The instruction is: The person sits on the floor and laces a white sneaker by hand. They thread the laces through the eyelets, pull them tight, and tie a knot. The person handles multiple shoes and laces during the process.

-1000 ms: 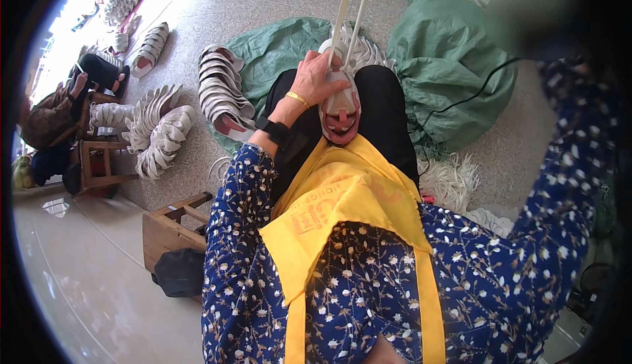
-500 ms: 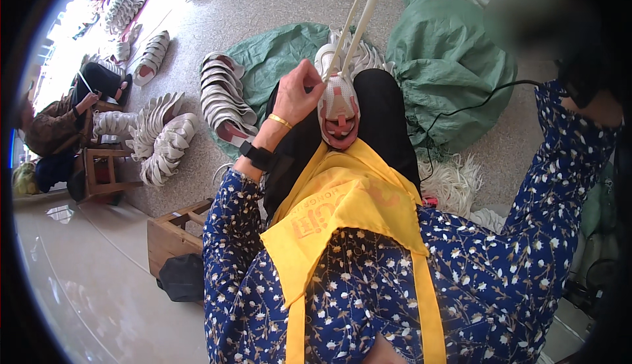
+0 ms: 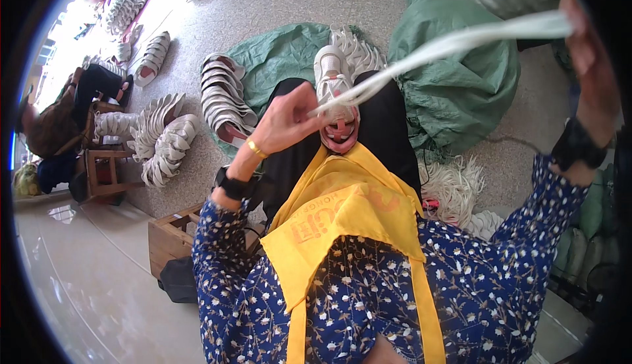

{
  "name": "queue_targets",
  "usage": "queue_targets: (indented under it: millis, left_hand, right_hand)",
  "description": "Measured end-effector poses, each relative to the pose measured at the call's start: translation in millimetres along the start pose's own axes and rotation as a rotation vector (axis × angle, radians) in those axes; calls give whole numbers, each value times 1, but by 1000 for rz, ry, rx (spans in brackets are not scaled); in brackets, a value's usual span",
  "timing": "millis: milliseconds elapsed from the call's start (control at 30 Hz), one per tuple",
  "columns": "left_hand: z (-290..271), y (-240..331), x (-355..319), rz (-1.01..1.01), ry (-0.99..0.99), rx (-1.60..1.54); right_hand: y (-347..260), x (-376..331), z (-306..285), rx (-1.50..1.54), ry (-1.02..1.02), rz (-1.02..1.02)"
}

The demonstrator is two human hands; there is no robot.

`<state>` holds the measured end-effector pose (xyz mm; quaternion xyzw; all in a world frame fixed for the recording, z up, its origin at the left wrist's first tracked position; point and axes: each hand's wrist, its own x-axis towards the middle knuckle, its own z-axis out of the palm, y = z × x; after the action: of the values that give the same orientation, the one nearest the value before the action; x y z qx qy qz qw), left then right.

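A white shoe (image 3: 334, 94) with a pink inside lies on my lap, toe pointing away from me. My left hand (image 3: 284, 122) pinches a white lace (image 3: 454, 43) close to the shoe's opening. The lace runs taut up and to the right to my right hand (image 3: 589, 68), raised at the frame's right edge and closed on its far end. A yellow apron (image 3: 342, 219) covers my blue flowered top below the shoe.
Rows of white shoe parts (image 3: 224, 97) lie on the floor at left, near a green sack (image 3: 454, 81) and green cloth. A bundle of white laces (image 3: 454, 189) sits by my right knee. A wooden crate (image 3: 172, 235) and a seated person (image 3: 62, 117) are at left.
My right hand has pulled the lace from straight up to far out on the right. My left hand has slid down a little, staying at the shoe's opening.
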<state>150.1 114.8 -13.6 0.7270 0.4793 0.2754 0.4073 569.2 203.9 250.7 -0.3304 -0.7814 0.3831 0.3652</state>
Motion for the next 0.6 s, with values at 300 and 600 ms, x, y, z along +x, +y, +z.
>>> queue_targets:
  millis: [300, 600]
  left_hand:
    - [-60, -53, -92, -485, -101, -206]
    - [-102, -128, -148, -710, 181, 533]
  right_hand:
    - [165, -82, 158, 7, 7, 685]
    - [210, -79, 272, -60, -217, 123]
